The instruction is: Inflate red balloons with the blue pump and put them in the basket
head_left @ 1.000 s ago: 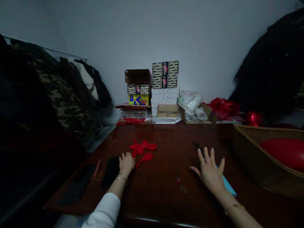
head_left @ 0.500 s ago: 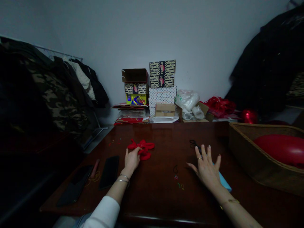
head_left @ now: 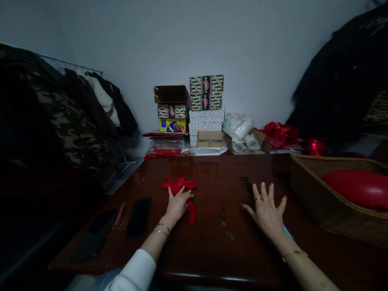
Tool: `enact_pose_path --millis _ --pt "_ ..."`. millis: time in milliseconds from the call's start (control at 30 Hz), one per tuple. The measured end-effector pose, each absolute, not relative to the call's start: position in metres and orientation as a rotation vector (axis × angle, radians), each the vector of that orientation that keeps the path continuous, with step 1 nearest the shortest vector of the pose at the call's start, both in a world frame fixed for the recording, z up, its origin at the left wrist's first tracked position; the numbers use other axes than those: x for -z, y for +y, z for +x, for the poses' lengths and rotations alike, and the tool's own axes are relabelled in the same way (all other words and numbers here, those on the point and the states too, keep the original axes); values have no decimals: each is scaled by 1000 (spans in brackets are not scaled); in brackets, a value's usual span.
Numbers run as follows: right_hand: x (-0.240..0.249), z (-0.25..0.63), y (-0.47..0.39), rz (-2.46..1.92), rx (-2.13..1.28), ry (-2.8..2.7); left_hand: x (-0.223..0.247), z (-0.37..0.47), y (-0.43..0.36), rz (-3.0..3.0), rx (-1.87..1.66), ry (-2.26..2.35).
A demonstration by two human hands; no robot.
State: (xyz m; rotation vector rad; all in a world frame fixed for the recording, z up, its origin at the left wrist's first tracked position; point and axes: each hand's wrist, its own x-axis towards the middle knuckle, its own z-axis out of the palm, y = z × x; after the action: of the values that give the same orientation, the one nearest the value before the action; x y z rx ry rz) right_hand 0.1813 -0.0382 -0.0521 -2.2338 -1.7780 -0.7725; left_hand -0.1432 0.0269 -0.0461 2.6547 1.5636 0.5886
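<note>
My left hand (head_left: 177,205) lies over a red thing with several puffy loops (head_left: 189,184), its fingers apart and touching it. One red strand hangs out toward me past the fingers. Whether the thing is a twisted balloon or a bow, I cannot make out. On the right, my right hand (head_left: 268,210) is spread wide with nothing in it. It covers most of a light blue flat object (head_left: 287,231). Just beyond its fingertips are the black handles of scissors (head_left: 244,182); their blades are hidden.
Small hair ties (head_left: 229,235) lie between my hands on the brown table (head_left: 209,258). Two dark phone-like slabs, one a phone (head_left: 138,218), lie at left near a pinkish stick (head_left: 120,214). A woven basket (head_left: 306,198) with a red balloon (head_left: 357,188) stands right. Boxes (head_left: 206,93) stack behind.
My left hand has shifted right and its fingers have spread; one red loop now stretches toward me as a strand. My right hand stays spread, covering more of the blue object.
</note>
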Motion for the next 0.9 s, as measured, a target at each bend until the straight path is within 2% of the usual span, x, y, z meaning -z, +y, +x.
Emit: enact_pose_path --millis 200,433,567,767,900 --pt "57 190 -38 -2381 709 -1745 42 -131 21 2851 -848 1465" --pt "59 193 -37 -2387 700 -1750 55 -118 23 2876 -605 1380" --pt "59 194 -37 -2368 663 -1751 52 -115 20 2707 -611 1248" --pt "55 196 -39 -2382 671 -1744 50 -111 15 2384 -817 1673" --pt "58 201 -39 -2424 682 -1719 59 -105 8 2423 -781 1839"
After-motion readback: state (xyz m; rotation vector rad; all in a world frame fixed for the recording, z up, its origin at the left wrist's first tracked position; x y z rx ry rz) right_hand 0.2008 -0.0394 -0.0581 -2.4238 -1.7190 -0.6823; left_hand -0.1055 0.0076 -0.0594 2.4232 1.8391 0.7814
